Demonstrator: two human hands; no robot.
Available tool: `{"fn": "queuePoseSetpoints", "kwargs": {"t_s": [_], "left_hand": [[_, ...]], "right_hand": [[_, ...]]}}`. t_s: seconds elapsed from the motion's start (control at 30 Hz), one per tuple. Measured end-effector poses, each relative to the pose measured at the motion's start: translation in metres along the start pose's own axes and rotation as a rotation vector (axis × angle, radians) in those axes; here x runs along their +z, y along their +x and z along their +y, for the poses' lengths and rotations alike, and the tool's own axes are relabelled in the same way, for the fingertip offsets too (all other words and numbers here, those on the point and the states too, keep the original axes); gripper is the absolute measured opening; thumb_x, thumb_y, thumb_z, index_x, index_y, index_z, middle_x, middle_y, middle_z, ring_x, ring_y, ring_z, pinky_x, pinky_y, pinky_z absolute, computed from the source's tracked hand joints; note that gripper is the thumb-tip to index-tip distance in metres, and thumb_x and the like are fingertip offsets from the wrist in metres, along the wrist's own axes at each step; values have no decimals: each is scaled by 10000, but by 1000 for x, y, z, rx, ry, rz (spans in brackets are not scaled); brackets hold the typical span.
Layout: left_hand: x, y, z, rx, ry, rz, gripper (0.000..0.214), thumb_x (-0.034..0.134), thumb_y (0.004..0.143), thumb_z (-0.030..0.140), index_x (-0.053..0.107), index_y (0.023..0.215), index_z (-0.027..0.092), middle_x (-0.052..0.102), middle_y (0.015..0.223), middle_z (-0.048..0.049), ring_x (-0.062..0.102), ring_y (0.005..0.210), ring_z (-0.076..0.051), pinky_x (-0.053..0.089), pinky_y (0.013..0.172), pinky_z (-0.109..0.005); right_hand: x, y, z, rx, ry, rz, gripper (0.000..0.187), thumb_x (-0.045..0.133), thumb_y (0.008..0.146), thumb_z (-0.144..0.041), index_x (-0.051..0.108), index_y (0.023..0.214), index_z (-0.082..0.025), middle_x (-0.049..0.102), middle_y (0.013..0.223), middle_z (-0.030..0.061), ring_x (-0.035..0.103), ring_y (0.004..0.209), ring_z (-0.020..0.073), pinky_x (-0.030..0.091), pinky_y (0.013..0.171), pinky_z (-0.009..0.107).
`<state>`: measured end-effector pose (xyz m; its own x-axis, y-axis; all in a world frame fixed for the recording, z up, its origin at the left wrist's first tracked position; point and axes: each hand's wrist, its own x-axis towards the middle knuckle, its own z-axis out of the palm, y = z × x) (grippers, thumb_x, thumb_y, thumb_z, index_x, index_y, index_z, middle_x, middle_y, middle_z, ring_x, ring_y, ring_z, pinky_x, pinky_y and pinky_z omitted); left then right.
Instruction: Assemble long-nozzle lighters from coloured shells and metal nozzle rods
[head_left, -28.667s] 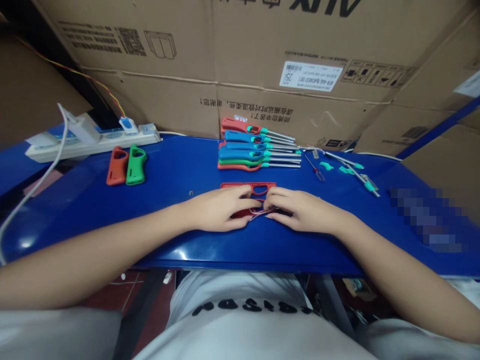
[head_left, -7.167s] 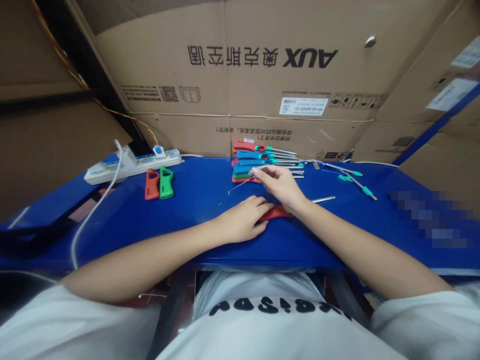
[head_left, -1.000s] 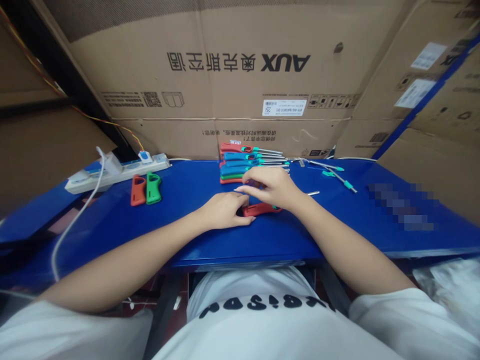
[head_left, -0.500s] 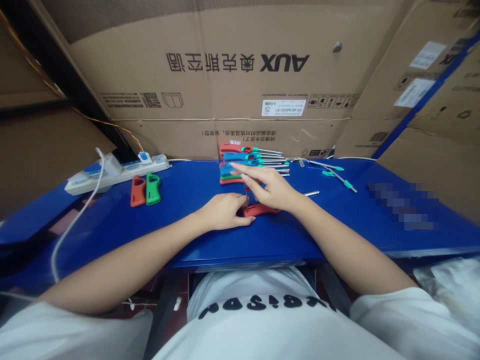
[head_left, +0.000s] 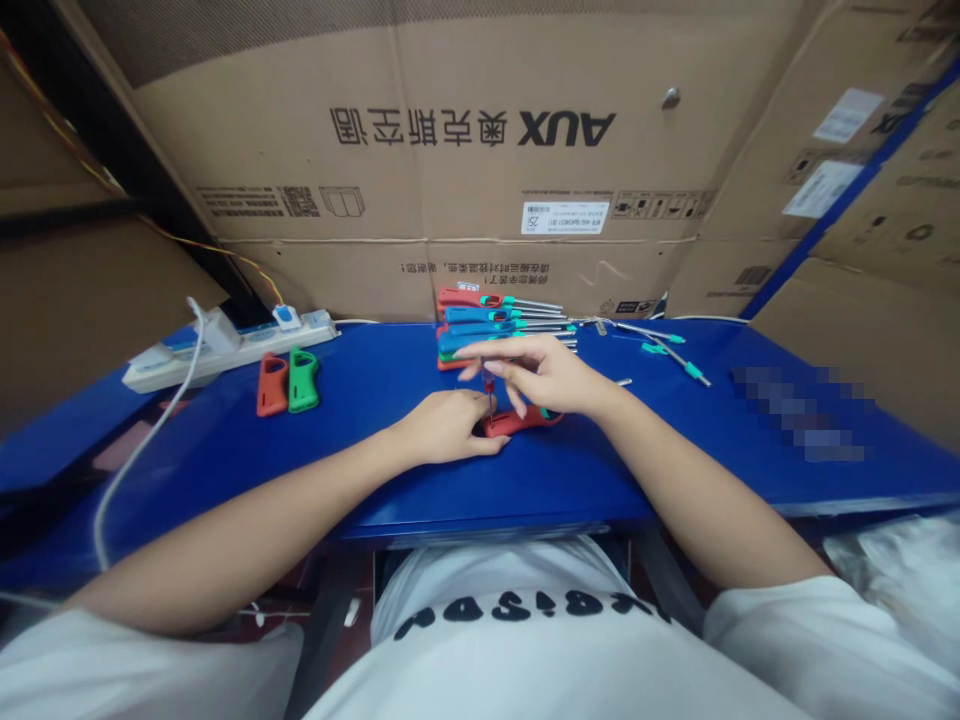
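Note:
A red gas lighter (head_left: 525, 422) lies flat on the blue table, its metal tube pointing right and partly covered by my right hand. My left hand (head_left: 448, 425) grips the handle end of this lighter, thumb along its near side. Above it, my right hand (head_left: 544, 372) has its fingers around a small screwdriver (head_left: 490, 382), which stands upright with its tip on the lighter's handle. Just behind my hands lies a row of lighters (head_left: 469, 317) in red, blue and green, with their metal tubes to the right.
Two handle shells, one red (head_left: 272, 384) and one green (head_left: 304, 380), lie at left. Behind them is a white power strip (head_left: 232, 350) with a white cable (head_left: 142, 450). Loose metal tubes with turquoise parts (head_left: 694, 370) lie at back right. Cardboard (head_left: 465, 60) walls the rear.
My right hand's fingers have shifted around the screwdriver's handle, uncovering more of the red lighter. My left hand stays in place on the lighter.

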<state>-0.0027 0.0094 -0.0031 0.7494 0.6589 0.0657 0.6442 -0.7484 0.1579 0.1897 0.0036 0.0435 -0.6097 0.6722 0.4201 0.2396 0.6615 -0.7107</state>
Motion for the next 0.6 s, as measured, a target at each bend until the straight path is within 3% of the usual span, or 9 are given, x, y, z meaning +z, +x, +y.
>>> {"fn": "queuePoseSetpoints", "kwargs": {"t_s": [0.07, 0.17, 0.3, 0.4, 0.47, 0.5, 0.6], "left_hand": [[0, 0, 1, 5, 25, -3, 292, 572, 890, 497, 588, 834, 210, 686, 814, -37, 669, 740, -236, 415, 598, -297], [1, 1, 2, 11, 68, 4, 291, 579, 887, 492, 609, 826, 209, 689, 806, -41, 672, 741, -238, 428, 618, -297], [4, 1, 2, 21, 96, 11, 286, 586, 887, 493, 652, 875, 215, 688, 788, -35, 675, 757, -246, 433, 631, -296], [1, 0, 2, 36, 84, 28, 256, 620, 873, 463, 648, 869, 209, 687, 801, -36, 670, 763, -241, 443, 648, -295], [-2, 1, 0, 46, 62, 55, 253, 635, 874, 450, 634, 843, 199, 684, 823, -44, 663, 766, -232, 452, 661, -294], [-5, 1, -1, 44, 41, 70, 253, 644, 876, 444, 630, 837, 194, 682, 834, -47, 660, 770, -226, 458, 666, -290], [-12, 2, -9, 35, -69, 104, 224, 678, 883, 407, 651, 888, 185, 692, 867, -45, 663, 788, -200, 480, 688, -269]], "right_hand": [[-4, -1, -5, 25, 16, -25, 305, 490, 975, -262, 711, 1164, -172, 770, 1004, 44, 556, 447, 64, 502, 517, 228], [-7, -3, -13, -63, -151, 15, 211, 552, 938, -217, 749, 996, -171, 764, 867, 18, 619, 574, 95, 509, 618, 223], [0, -4, -20, -137, -325, 54, 186, 578, 914, -168, 759, 956, -179, 758, 810, 3, 643, 656, 110, 503, 704, 227], [0, -2, -19, -35, -213, 62, 198, 568, 929, -192, 748, 1009, -169, 763, 838, 19, 671, 624, 114, 532, 673, 234], [-13, 0, -13, 27, -51, 95, 178, 605, 922, -256, 737, 995, -161, 766, 855, 36, 707, 635, 134, 570, 658, 251], [-24, 0, -8, 39, 13, 156, 178, 639, 905, -296, 732, 970, -158, 764, 841, 42, 720, 647, 148, 588, 657, 265], [-69, -4, 15, 49, 21, 511, 243, 725, 843, -373, 715, 968, -165, 767, 836, 60, 734, 692, 167, 618, 675, 294]]}}
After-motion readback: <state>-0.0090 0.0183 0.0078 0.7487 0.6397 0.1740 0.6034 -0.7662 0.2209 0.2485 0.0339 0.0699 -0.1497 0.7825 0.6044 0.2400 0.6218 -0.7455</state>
